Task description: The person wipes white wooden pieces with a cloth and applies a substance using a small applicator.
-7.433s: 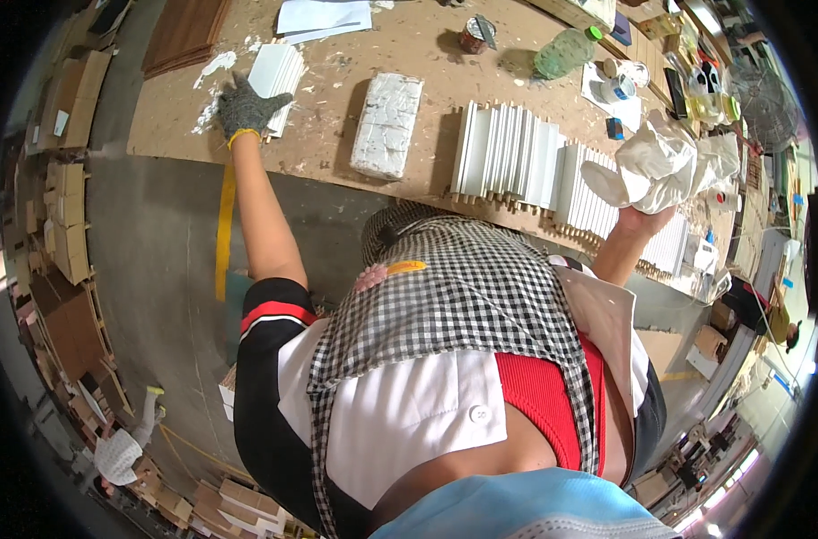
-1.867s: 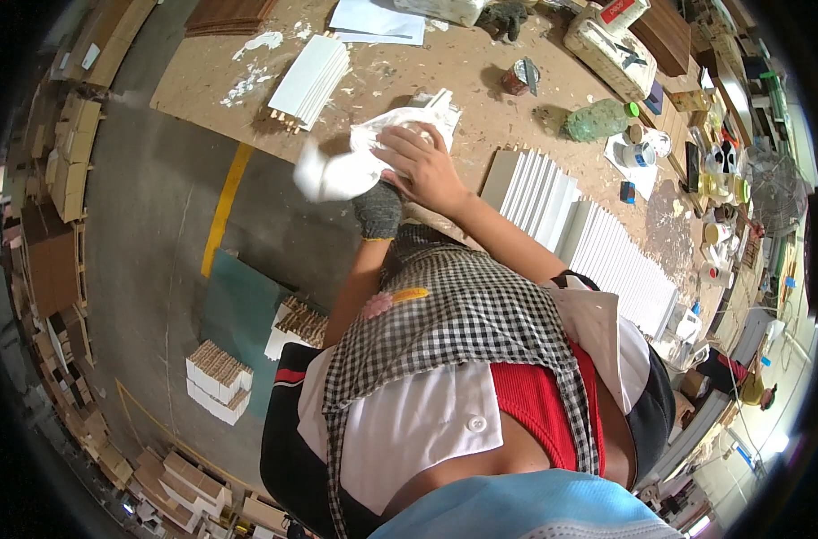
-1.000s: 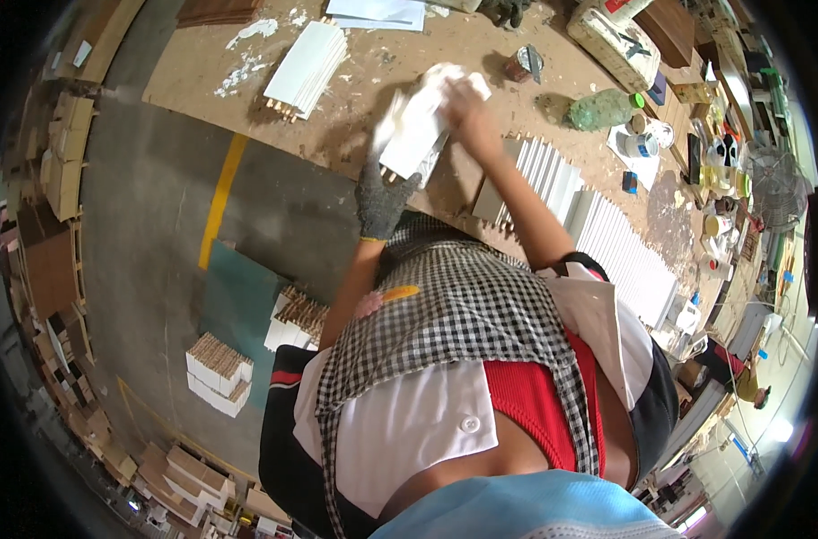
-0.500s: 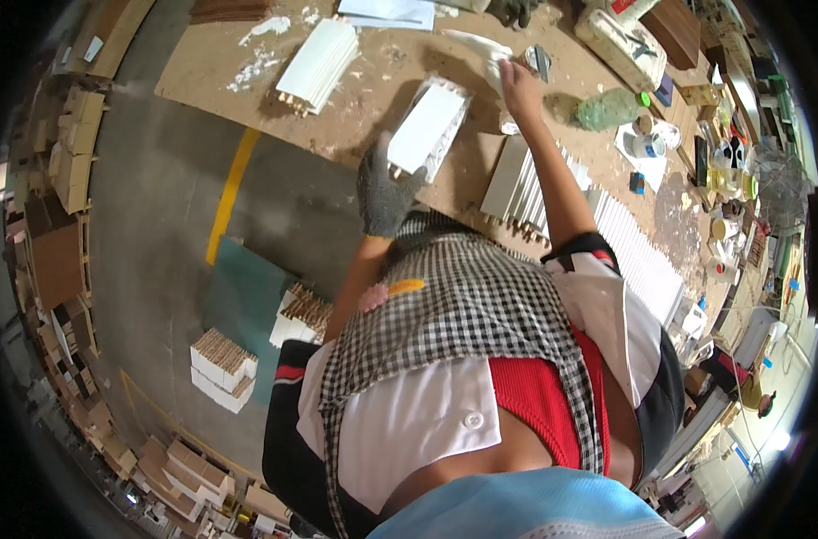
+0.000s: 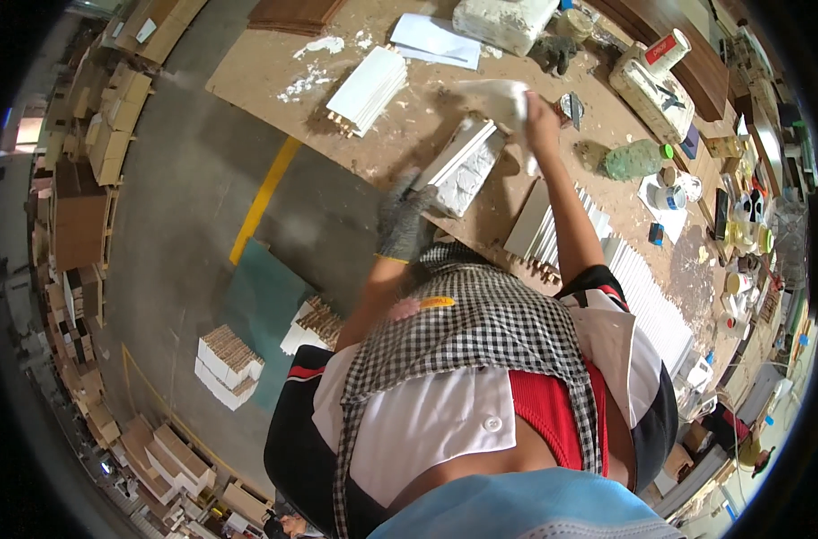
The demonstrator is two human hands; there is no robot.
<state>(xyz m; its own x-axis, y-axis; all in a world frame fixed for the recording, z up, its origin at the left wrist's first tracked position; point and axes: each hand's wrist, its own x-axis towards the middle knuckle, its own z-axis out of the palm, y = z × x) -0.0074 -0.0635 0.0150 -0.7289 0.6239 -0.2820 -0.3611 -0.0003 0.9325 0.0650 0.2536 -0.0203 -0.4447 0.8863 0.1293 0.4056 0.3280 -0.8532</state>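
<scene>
My left hand point(image 5: 402, 220), in a grey work glove, grips the near end of a white moulded panel piece point(image 5: 468, 166) that lies on the brown workbench point(image 5: 427, 99). My right hand point(image 5: 540, 115), bare, holds a white cloth point(image 5: 497, 97) pressed near the far end of that piece. A row of white slats point(image 5: 553, 229) lies just right of the piece, under my right forearm.
A stack of white slats point(image 5: 368, 88) lies at the bench's left. White sheets point(image 5: 434, 40), a white block point(image 5: 503, 20), a green bottle point(image 5: 633, 159), jars and tins point(image 5: 674, 193) crowd the far right. Stacked white blocks point(image 5: 228, 364) stand on the concrete floor by a yellow line point(image 5: 263, 199).
The white piece came down from in front of my chest onto the bench. My right hand moved with the cloth to its far end, while my left hand stays on the near end.
</scene>
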